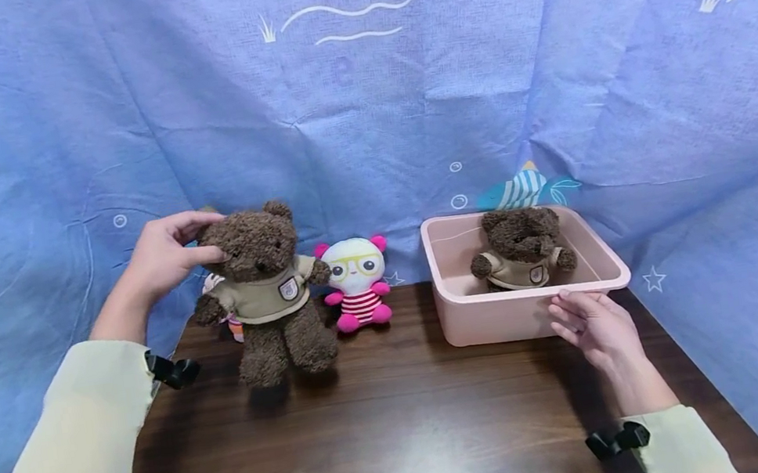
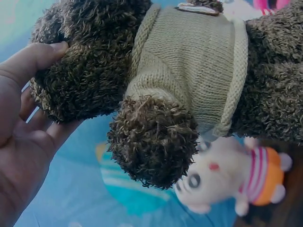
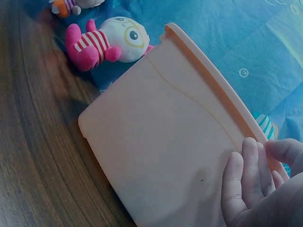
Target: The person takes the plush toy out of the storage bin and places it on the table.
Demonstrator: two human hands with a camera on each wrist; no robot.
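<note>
My left hand (image 1: 164, 255) grips a brown teddy bear (image 1: 271, 297) by the side of its head, thumb in front and fingers behind. The bear wears a knitted beige sweater with a badge and is upright, its feet just above the dark shadows on the table. In the left wrist view the thumb presses into the curly fur (image 2: 90, 71). My right hand (image 1: 599, 328) pinches the front rim of a pink plastic bin (image 1: 489, 321), thumb on the rim and fingers against the outer wall. A second brown teddy bear (image 1: 522, 246) in a similar sweater sits inside the bin, its lower part hidden.
A white and pink plush toy (image 1: 357, 290) with yellow glasses sits at the back of the wooden table (image 1: 402, 423), between the held bear and the bin. Another small plush toy (image 2: 222, 175) in orange shorts is partly behind the held bear. Blue printed cloth (image 1: 364, 112) hangs behind.
</note>
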